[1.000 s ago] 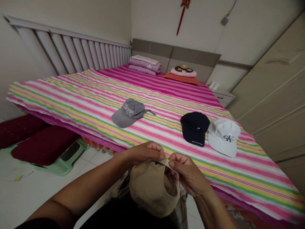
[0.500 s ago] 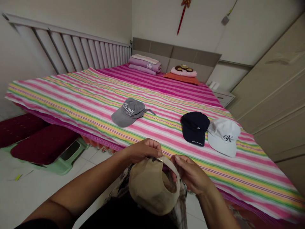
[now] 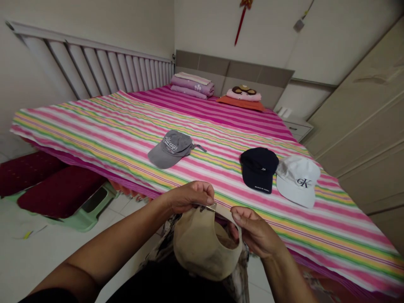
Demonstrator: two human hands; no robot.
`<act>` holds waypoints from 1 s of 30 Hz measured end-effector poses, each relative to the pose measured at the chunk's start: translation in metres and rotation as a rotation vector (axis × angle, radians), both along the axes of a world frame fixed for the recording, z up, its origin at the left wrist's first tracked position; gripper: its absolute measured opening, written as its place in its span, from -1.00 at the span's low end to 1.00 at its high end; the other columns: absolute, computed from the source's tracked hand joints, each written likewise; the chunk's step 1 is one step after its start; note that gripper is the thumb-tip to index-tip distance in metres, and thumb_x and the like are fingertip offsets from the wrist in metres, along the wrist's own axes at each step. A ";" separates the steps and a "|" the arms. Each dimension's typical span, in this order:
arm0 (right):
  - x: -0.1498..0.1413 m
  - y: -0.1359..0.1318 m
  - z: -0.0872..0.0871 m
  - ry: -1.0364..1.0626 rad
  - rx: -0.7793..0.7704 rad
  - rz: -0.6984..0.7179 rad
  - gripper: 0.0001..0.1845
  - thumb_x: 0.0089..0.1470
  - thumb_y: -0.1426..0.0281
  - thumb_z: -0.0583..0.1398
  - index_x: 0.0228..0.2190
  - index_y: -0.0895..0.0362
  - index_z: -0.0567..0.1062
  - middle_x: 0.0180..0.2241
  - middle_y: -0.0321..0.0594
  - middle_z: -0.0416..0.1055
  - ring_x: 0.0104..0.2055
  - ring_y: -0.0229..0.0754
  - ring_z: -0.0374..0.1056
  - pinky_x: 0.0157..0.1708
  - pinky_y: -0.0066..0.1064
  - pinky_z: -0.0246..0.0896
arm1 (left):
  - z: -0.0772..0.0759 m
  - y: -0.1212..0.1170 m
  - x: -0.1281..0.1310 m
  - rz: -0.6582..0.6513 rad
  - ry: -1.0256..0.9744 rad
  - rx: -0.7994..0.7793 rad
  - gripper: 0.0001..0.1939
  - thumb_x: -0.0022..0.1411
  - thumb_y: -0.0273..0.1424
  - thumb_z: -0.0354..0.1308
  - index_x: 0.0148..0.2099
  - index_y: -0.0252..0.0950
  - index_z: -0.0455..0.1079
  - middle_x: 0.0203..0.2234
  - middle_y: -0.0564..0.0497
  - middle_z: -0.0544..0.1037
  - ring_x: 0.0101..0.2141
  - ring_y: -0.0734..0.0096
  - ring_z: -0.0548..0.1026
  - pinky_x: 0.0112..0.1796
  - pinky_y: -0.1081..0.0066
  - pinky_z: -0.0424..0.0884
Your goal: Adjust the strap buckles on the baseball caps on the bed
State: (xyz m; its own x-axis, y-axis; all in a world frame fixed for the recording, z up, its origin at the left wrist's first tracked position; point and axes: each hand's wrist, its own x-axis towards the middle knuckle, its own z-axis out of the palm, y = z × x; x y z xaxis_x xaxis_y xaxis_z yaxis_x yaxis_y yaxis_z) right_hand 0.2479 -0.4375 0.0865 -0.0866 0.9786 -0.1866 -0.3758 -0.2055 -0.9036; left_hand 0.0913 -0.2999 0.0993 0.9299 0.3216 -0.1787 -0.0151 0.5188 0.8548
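Holding the tan, round-crowned fabric cap point(image 3: 202, 244) just in front of the near edge of the bed with its pink, white, yellow and green striped cloth sheet point(image 3: 78, 130), you have its back opening and narrow strap in view between your hands. Your left hand point(image 3: 195, 195) is closed in a pinch, thumb over curled fingers, at the left end of the pale, flat fabric strap point(image 3: 224, 212), by the small, shiny, metal-looking buckle point(image 3: 210, 207). Your right hand point(image 3: 251, 227) is partly curled, thumb and forefinger pinching the strap's other end beside the opening; its lower fingers are partly hidden, so you cannot tell how they bear on the cap. Expect the cap to be light, its crown soft and apt to sag or swing under the strap, with little risk of breaking. The strap should be pliable yet firmer than the crown, and the buckle hard, smooth and perhaps slippery, so grip the cloth right beside it, and steady the rim of the opening. On the bed, inward from the near edge, lies a grey fabric cap with white lettering point(image 3: 172, 149); toward the right edge, a dark navy fabric cap point(image 3: 259, 170) sits beside a white fabric cap with black letters point(image 3: 298, 181).
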 end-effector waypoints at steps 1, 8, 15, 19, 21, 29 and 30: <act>-0.001 0.000 0.000 0.005 0.004 -0.013 -0.69 -0.05 0.25 0.20 -0.65 0.19 0.36 -0.72 -0.30 0.30 -0.67 -0.36 0.12 -0.63 -0.51 -0.04 | 0.001 0.000 0.000 -0.002 -0.004 -0.006 -0.73 -0.24 -0.45 0.33 -0.43 -0.39 0.34 -0.62 0.10 0.43 -0.62 0.67 0.33 -0.58 0.64 0.16; -0.002 -0.001 0.000 0.038 0.025 -0.078 -0.72 -0.07 0.27 0.22 -0.64 0.18 0.33 -0.73 -0.29 0.30 -0.67 -0.36 0.12 -0.64 -0.52 -0.06 | 0.004 -0.002 0.002 -0.002 -0.035 -0.045 -0.68 -0.27 -0.51 0.31 -0.38 -0.39 0.32 -0.62 0.10 0.42 -0.62 0.69 0.32 -0.59 0.67 0.17; -0.002 -0.001 -0.001 0.049 0.004 -0.104 -0.69 -0.07 0.25 0.21 -0.65 0.19 0.32 -0.73 -0.29 0.30 -0.69 -0.38 0.09 -0.64 -0.52 -0.09 | 0.001 -0.003 0.002 0.027 -0.109 -0.057 -0.67 -0.27 -0.56 0.30 -0.43 -0.34 0.23 -0.64 0.10 0.43 -0.66 0.62 0.33 -0.63 0.63 0.17; -0.002 0.002 0.002 0.069 0.012 -0.150 -0.70 -0.10 0.27 0.23 -0.65 0.19 0.34 -0.73 -0.31 0.29 -0.68 -0.38 0.11 -0.63 -0.54 -0.07 | 0.000 0.002 0.001 0.059 -0.117 -0.068 -0.71 -0.21 -0.52 0.31 -0.40 -0.36 0.28 -0.63 0.09 0.44 -0.64 0.62 0.35 -0.59 0.62 0.22; -0.002 0.006 0.004 0.097 0.011 -0.161 -0.71 -0.11 0.27 0.24 -0.65 0.20 0.35 -0.74 -0.32 0.28 -0.69 -0.38 0.10 -0.64 -0.54 -0.07 | -0.002 0.008 0.000 0.011 -0.066 -0.062 -0.70 -0.14 -0.40 0.30 -0.31 -0.38 0.35 -0.59 0.05 0.46 -0.60 0.59 0.38 -0.53 0.59 0.26; 0.009 0.021 0.011 0.089 0.004 -0.189 -0.70 -0.08 0.27 0.23 -0.66 0.21 0.39 -0.73 -0.32 0.28 -0.68 -0.39 0.12 -0.63 -0.55 0.01 | -0.026 0.030 -0.004 -0.144 0.028 -0.043 -0.73 -0.16 -0.31 0.32 -0.47 -0.43 0.40 -0.66 0.05 0.44 -0.63 0.57 0.36 -0.53 0.55 0.26; 0.012 0.023 0.011 0.083 0.005 -0.152 -0.71 -0.07 0.28 0.22 -0.65 0.21 0.40 -0.72 -0.31 0.30 -0.67 -0.39 0.14 -0.62 -0.55 0.03 | -0.026 0.031 -0.003 -0.119 -0.022 -0.068 -0.73 -0.18 -0.33 0.33 -0.49 -0.44 0.39 -0.66 0.04 0.44 -0.63 0.57 0.36 -0.51 0.55 0.26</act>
